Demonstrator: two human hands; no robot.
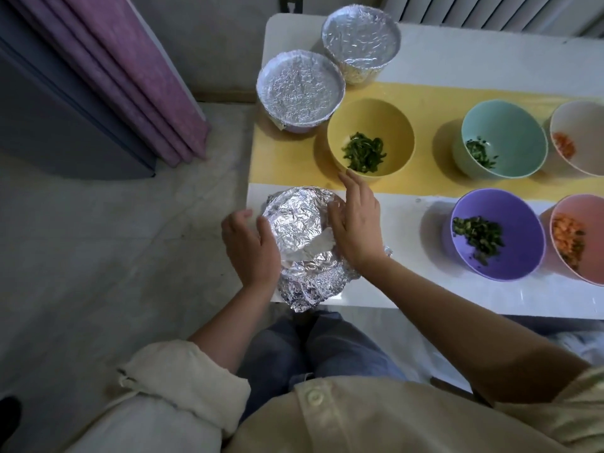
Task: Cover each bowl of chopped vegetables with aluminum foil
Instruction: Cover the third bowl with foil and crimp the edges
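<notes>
Between the two hands, at the near left corner of the table, sits a bowl wrapped in crumpled foil, its loose edge hanging over the table's near edge. The left hand is half-curled against the foil's left side with the thumb touching it; whether the fingers reach the foil is hard to tell. The right hand lies flat and open against the right side, thumb on the foil, fingers straight.

Just beyond the right fingertips stands a yellow bowl of green strips, uncovered. Beyond the left hand are two covered bowls. To the right of the right hand, well apart, stand teal, white, purple and pink bowls, all uncovered.
</notes>
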